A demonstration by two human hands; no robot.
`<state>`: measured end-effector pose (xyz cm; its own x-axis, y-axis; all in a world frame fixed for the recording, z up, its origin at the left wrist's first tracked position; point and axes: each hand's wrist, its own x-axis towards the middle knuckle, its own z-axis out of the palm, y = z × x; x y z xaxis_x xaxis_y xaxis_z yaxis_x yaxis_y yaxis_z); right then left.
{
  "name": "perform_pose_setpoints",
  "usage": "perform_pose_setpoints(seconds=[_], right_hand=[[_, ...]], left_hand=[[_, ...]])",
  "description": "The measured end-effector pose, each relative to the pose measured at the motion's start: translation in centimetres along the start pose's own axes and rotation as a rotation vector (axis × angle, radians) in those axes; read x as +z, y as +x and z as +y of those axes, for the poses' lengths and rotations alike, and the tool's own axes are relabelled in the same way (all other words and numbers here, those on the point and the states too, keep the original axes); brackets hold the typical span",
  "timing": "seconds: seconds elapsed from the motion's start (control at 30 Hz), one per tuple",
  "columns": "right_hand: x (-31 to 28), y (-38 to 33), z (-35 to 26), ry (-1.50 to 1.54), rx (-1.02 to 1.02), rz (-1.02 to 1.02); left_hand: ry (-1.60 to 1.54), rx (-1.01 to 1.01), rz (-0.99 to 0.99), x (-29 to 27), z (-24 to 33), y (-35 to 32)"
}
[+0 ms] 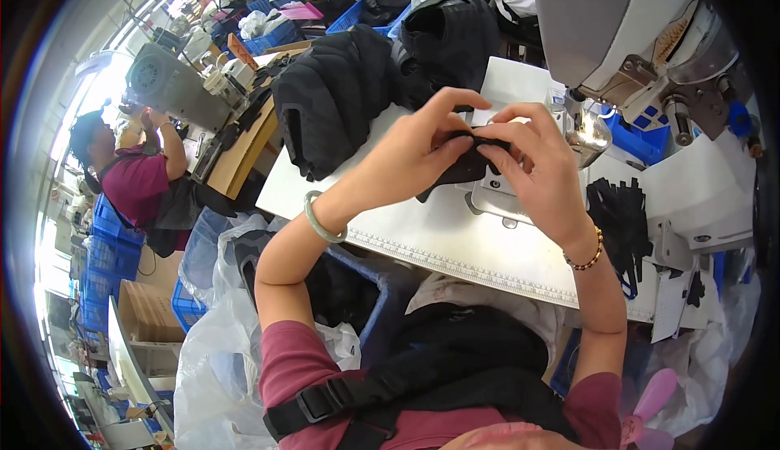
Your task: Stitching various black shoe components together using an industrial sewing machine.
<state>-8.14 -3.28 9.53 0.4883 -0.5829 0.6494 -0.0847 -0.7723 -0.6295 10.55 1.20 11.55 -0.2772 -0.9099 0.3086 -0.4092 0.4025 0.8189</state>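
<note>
The small black cloth piece (470,160) sits between both hands, just above the white bench (422,239). It runs sideways, from one hand to the other. The left hand (414,153) pinches its left end. The right hand (532,162) pinches its right end. Both are equally close. The sewing machine (617,36) is just to the right.

The scene is bright with daylight from the windows (122,44) at upper left, which are overexposed to white. A small lamp on the sewing machine (626,36) makes glare near the needle. The white table (455,239) reflects light evenly and shadows are soft. Fisheye distortion bends the edges, the corners are black, and far workers look perhaps slightly blurred.
</note>
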Motion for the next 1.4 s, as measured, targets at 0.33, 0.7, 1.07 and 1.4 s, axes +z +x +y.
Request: perform_pose_setpoints(seconds=[0.33,0.7,1.07,1.4], right_hand=[[0.9,-2.6,2.9,-0.507,-0.687,0.155],[0.5,-2.7,2.9,-0.442,-0.698,0.104],[-0.8,-3.0,-0.2,-0.36,-0.245,-0.259],[-0.4,-2.7,-1.3,-0.023,-0.071,-0.155]], left_hand=[[-0.427,-0.093,0.171,-0.1,-1.4,1.1],[-0.464,-0.017,0.173,0.4,-1.8,0.7],[-0.278,0.022,0.078,3.1,-1.1,-0.6],[-0.312,0.062,0.121,2.8,-0.1,-2.6]])
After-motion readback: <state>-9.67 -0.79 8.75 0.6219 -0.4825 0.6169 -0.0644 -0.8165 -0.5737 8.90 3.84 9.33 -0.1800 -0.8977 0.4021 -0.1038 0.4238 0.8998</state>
